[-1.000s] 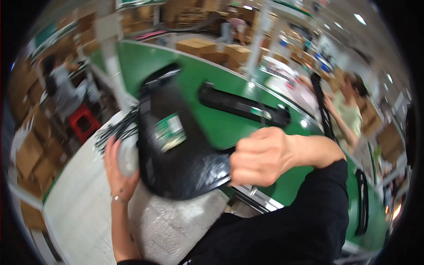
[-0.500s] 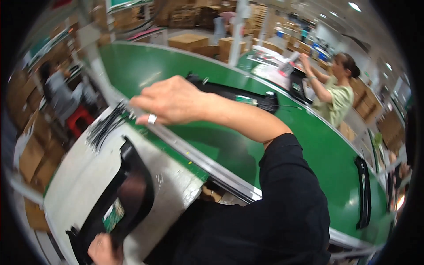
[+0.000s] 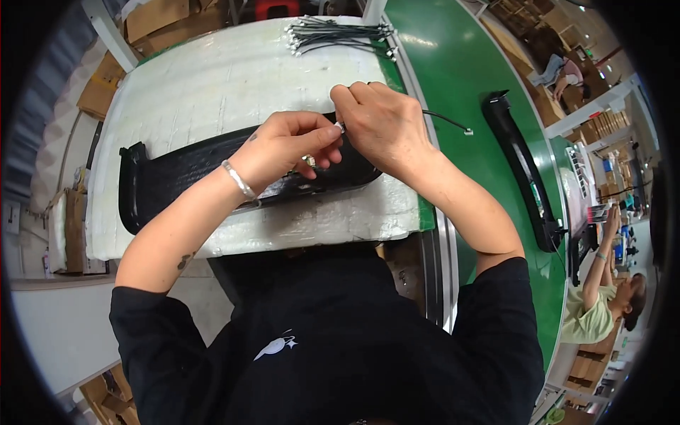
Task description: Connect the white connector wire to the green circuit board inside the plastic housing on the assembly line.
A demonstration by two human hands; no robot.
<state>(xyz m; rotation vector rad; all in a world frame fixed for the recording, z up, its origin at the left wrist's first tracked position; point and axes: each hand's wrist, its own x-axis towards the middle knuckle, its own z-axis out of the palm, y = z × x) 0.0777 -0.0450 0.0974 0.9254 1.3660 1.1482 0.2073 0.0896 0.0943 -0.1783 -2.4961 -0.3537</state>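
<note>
Above a long black plastic housing, my two hands meet at its right half. My right hand is closed round a short black cable, whose free end with a small pale plug sticks out to the right past the knuckles. Thumb and forefinger of my left hand pinch the cable's other end, at a small white connector. The housing lies on the white foam-covered worktop. A bit of circuit board shows between the left fingers; the rest is hidden by my hands.
A bundle of similar black cables lies at the worktop's far edge. To the right runs a green conveyor belt with a metal rail, carrying another black housing. A co-worker in a light green shirt stands beyond it.
My view has turned downward. My right hand has come back from beside the cable bundle and now holds a cable. The left has left the housing's near end and joined the right.
</note>
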